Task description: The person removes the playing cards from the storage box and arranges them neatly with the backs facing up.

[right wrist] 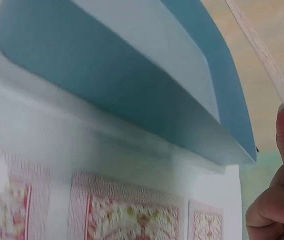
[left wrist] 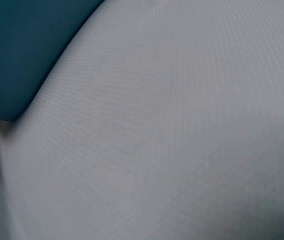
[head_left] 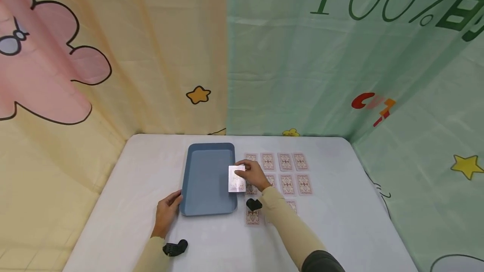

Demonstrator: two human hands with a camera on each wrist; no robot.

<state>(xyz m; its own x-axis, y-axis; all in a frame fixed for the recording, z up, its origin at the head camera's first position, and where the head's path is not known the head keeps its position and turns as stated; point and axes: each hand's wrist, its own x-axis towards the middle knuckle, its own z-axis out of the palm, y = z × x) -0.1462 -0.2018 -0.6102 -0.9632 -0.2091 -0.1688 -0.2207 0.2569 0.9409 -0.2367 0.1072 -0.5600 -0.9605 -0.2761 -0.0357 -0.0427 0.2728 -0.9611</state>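
My right hand (head_left: 252, 174) pinches a playing card (head_left: 236, 179) between thumb and fingers, over the right rim of a blue tray (head_left: 208, 179). In the right wrist view the card (right wrist: 269, 60) is seen nearly edge-on, raised above the tray's wall (right wrist: 117, 65). My left hand (head_left: 166, 213) holds the tray's left edge near its front corner, thumb and fingers at the rim. The left wrist view shows a tray corner (left wrist: 22, 55), with hardly any of that hand. Several patterned cards (head_left: 286, 162) lie in rows right of the tray; my right hand and forearm cover some.
A white cloth (head_left: 340, 205) covers the table. Printed curtains (head_left: 280, 74) hang behind it and along both sides. Dark wrist devices (head_left: 175, 248) are worn on both arms. The nearest card row (head_left: 252, 217) sits partly under my right forearm.
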